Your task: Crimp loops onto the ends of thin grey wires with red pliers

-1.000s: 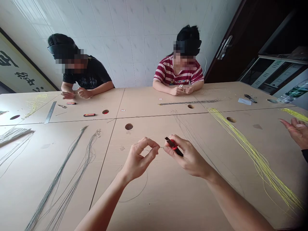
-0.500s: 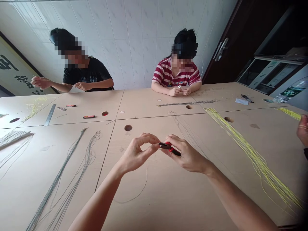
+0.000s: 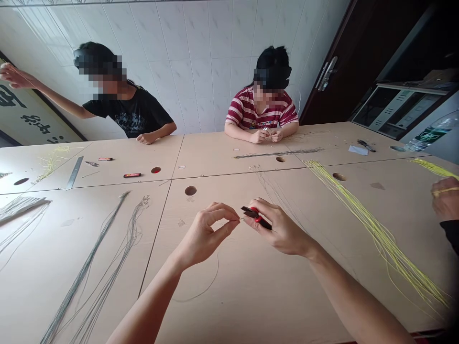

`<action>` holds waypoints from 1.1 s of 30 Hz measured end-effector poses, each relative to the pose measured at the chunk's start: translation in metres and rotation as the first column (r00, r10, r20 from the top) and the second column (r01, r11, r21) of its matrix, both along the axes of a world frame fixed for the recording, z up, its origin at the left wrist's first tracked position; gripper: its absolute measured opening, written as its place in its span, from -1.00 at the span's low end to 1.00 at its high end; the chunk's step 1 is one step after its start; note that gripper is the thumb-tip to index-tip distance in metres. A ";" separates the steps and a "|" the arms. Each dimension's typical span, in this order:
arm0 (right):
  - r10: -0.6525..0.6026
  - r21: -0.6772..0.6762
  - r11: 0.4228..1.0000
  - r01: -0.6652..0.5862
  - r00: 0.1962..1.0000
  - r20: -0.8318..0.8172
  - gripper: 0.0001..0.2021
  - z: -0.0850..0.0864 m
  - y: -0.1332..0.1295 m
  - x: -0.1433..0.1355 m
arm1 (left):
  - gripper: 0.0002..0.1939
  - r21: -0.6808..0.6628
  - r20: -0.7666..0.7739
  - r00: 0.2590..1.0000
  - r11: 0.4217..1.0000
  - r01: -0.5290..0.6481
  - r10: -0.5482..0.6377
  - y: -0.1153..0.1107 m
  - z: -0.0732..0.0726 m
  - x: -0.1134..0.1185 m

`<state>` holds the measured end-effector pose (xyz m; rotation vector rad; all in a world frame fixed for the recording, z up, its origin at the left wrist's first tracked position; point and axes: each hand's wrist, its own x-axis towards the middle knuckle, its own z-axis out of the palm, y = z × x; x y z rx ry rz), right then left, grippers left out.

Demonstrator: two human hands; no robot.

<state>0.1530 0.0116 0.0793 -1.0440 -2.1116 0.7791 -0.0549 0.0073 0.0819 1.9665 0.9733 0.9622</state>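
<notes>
My left hand (image 3: 211, 227) is closed in a pinch above the table, thumb against forefinger. A thin pale cord (image 3: 211, 283) curves below it onto the tabletop, and a tiny tip shows at the fingertips. In my right hand (image 3: 278, 227) is a pair of pliers (image 3: 253, 213) with dark jaws and red-and-black handles. The jaws point left, just right of and slightly above my left fingertips, apart from them. The fine piece between the two hands is too small to make out.
Bundles of grey cords (image 3: 96, 253) lie left, yellow cords (image 3: 369, 229) right. Several round holes (image 3: 191, 190) pierce the table (image 3: 287, 306). Across it sit two co-workers (image 3: 132, 110) (image 3: 261, 112); another person's hand (image 3: 446, 198) is at the right edge. A metal ruler (image 3: 74, 172) lies back left.
The plier jaws have come away from my left fingertips and tilted upward. The co-worker at the left has swung an arm up and outward. The hand at the right edge has moved farther in.
</notes>
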 end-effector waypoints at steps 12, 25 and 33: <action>0.059 0.014 0.998 -0.060 0.995 0.078 -0.80 0.009 0.005 0.000 | -0.86 0.020 -0.049 0.993 0.994 -0.108 0.109 0.003 0.015 -0.006; 0.079 -0.059 0.996 -0.075 0.993 0.082 -0.79 0.010 0.006 0.002 | -0.84 -0.034 -0.097 0.995 0.999 -0.029 0.026 0.002 0.010 -0.003; 0.101 -0.044 0.994 -0.096 0.989 0.109 -0.81 0.010 0.009 0.002 | -0.82 -0.031 -0.111 0.990 0.995 -0.096 0.092 0.003 0.011 -0.009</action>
